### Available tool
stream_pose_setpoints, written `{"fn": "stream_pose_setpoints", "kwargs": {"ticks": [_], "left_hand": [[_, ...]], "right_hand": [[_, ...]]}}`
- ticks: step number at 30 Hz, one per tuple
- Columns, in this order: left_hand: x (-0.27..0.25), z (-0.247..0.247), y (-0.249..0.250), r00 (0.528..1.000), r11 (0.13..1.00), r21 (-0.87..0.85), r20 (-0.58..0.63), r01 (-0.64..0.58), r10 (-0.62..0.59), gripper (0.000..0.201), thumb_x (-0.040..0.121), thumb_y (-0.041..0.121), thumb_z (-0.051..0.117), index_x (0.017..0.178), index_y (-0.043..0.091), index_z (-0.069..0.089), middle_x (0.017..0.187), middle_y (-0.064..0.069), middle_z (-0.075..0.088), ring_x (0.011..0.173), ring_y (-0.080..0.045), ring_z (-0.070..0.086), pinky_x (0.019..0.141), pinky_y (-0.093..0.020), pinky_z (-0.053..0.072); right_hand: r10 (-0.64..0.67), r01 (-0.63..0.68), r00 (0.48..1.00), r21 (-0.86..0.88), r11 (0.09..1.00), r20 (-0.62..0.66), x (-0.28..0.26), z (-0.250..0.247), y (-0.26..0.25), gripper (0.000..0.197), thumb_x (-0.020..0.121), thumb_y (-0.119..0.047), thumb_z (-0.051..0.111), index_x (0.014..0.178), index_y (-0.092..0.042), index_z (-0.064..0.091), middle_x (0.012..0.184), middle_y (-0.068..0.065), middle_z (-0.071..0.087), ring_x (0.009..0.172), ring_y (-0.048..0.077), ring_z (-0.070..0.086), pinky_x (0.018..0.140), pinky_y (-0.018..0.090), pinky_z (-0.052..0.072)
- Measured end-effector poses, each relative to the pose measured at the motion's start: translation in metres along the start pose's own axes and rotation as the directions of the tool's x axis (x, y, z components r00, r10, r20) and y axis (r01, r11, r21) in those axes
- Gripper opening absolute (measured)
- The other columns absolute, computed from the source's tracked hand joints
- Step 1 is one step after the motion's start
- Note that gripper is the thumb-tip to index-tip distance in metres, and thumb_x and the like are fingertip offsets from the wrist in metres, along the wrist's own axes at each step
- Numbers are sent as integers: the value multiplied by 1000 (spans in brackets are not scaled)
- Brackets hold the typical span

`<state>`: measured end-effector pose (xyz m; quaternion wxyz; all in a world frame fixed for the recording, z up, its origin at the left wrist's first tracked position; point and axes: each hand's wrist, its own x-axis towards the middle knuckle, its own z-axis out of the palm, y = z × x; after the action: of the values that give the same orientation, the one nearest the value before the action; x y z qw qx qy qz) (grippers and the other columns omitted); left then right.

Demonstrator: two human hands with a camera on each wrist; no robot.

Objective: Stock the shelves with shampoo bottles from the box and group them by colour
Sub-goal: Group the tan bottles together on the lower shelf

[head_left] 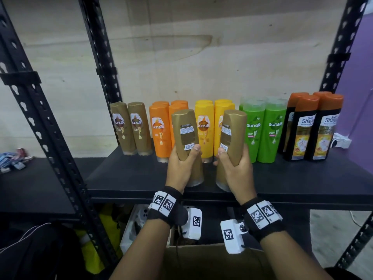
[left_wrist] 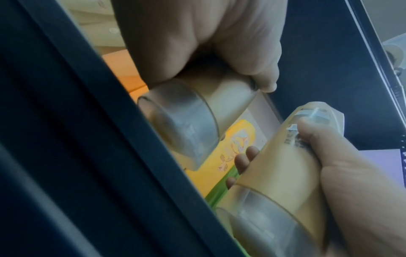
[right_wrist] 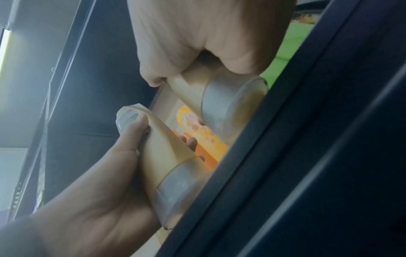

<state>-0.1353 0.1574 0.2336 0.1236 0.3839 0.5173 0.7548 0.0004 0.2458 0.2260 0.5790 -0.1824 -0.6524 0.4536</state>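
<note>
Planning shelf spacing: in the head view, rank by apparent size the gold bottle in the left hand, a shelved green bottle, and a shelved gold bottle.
1. Gold bottle in the left hand, though nearest the camera.
2. Shelved green bottle.
3. Shelved gold bottle.

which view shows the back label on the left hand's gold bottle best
The head view: the left hand holds the gold bottle with its back label facing the camera. Both wrist views mostly show its clear cap and blurred side.

Gold bottles (head_left: 184, 134): smooth plastic, satin sheen, paper-like back labels; clear plastic caps are seen. Shelf (head_left: 141, 174): matt black board. Uprights (head_left: 42, 126): perforated black painted metal. Back panel (head_left: 181, 57): pale unfinished wood. Box (head_left: 201, 259): matt cardboard.
</note>
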Motion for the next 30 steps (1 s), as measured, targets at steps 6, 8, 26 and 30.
{"fn": "stream_pose_setpoints", "kwargs": {"ticks": [6, 8, 26, 30], "left_hand": [[4, -36, 8, 998, 999, 5, -37, -44, 44, 38, 88, 42, 77, 119, 23, 65, 106, -4, 77, 98, -21, 75, 75, -32, 62], [4, -49, 12, 997, 997, 40, -56, -58, 61, 35, 88, 42, 76, 118, 28, 66, 109, 4, 77, 101, -12, 74, 79, -25, 60], [-3, -173, 34, 956, 973, 219, -261, -79, 136, 50, 76, 59, 82, 113, 30, 66, 103, 0, 76, 92, -24, 75, 80, -54, 62], [-1, -193, 36, 938, 958, 274, -303, -86, 171, 45, 78, 59, 81, 110, 31, 66, 100, 6, 76, 91, -20, 75, 81, -55, 61]], "right_hand": [[-21, 21, 1000, 51, 998, 17, -6, 30, -8, 34, 90, -52, 71, 120, -50, 55, 104, -12, 75, 86, 5, 74, 73, 15, 55], [-6, 2, 999, 97, 995, 36, -9, 42, -9, 33, 90, -49, 72, 119, -46, 57, 102, -6, 76, 78, 14, 76, 68, 18, 56], [-27, -50, 965, 286, 957, 261, -45, 165, -30, 40, 97, -38, 70, 132, -31, 54, 111, -3, 73, 96, 21, 74, 72, 27, 61], [-36, -51, 959, 297, 953, 279, -49, 185, -29, 40, 97, -41, 69, 132, -32, 53, 113, -1, 72, 97, 21, 74, 72, 28, 62]]}}
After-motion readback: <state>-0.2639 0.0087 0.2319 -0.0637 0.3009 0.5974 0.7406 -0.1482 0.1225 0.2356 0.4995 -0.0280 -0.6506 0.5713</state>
